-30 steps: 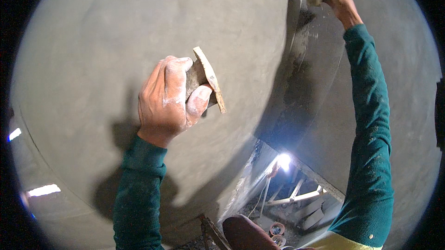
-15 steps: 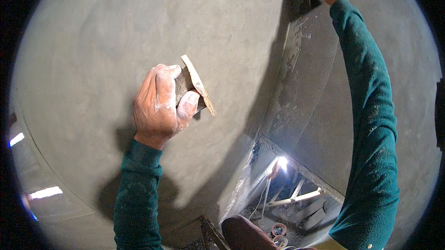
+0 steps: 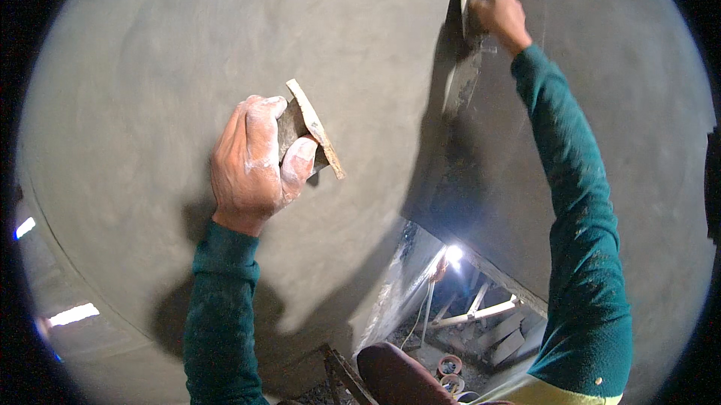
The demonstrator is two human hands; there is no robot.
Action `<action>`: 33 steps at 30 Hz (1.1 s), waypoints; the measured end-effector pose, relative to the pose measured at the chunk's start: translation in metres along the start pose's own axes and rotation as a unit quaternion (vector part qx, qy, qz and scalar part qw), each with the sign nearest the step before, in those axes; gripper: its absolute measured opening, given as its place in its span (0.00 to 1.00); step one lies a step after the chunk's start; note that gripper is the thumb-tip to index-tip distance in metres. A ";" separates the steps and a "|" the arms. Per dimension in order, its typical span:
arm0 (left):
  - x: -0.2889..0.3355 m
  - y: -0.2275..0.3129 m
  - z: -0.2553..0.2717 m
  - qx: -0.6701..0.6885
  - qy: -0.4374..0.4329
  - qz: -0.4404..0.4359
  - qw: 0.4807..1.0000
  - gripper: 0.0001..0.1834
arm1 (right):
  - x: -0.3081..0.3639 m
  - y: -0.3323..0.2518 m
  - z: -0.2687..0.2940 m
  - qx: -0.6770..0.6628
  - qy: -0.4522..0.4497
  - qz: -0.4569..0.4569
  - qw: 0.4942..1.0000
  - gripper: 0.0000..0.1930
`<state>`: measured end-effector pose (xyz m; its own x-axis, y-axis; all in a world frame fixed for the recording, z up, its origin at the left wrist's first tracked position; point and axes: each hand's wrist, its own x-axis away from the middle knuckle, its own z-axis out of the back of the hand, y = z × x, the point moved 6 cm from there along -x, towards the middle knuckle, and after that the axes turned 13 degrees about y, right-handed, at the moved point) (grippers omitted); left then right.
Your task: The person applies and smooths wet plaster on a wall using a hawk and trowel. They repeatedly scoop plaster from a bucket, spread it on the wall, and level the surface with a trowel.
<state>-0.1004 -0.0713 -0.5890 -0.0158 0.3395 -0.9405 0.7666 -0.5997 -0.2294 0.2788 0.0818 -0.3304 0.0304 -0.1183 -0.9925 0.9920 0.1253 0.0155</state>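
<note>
Firmly, our left hand (image 3: 255,158) grips a wooden piece (image 3: 314,128) at left; our right hand (image 3: 499,18) is clamped on a trowel (image 3: 463,13) at the far wall corner (image 3: 455,88). We can't discern the buckets' (image 3: 441,369) contents.

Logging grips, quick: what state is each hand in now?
Left hand: closed, holding a small pale-edged piece.
Right hand: closed, holding a flat trowel-like tool.

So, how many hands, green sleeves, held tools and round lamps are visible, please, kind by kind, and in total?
Hands: 2 (left hand, right hand)
Green sleeves: 2 (left sleeve, right sleeve)
Held tools: 2 (left tool, right tool)
Round lamp: 1
Total: 7
</note>
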 end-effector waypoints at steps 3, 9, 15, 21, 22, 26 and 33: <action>0.005 -0.001 -0.007 0.026 -0.060 0.069 0.995 0.25 | 0.071 -0.018 0.014 0.040 -0.027 0.012 0.999 0.17; 0.007 -0.002 -0.011 0.013 -0.054 0.062 0.997 0.25 | 0.035 -0.005 0.044 -0.039 -0.063 -0.054 0.996 0.21; 0.009 0.001 -0.011 0.002 -0.040 0.033 0.999 0.25 | -0.034 0.000 0.027 -0.004 0.022 -0.067 0.998 0.19; 0.001 0.006 -0.009 0.000 -0.043 0.057 0.997 0.24 | 0.007 -0.003 0.016 0.004 0.009 -0.077 0.997 0.19; 0.000 0.004 -0.006 -0.006 -0.042 0.054 0.998 0.24 | 0.033 -0.004 0.014 0.015 -0.013 -0.057 0.998 0.20; 0.004 0.003 -0.008 -0.005 -0.031 0.058 0.998 0.25 | 0.172 0.003 0.035 -0.100 -0.072 -0.064 0.990 0.21; 0.007 -0.008 0.009 -0.014 -0.058 0.124 0.991 0.22 | 0.375 -0.052 0.072 -0.556 -0.225 -0.408 0.688 0.22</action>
<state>-0.1127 -0.0710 -0.5956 0.1025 0.0981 -0.9899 0.7734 -0.6337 0.0173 0.2474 -0.0399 -0.6949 -0.1985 -0.8577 -0.4743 0.0007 0.4839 -0.8751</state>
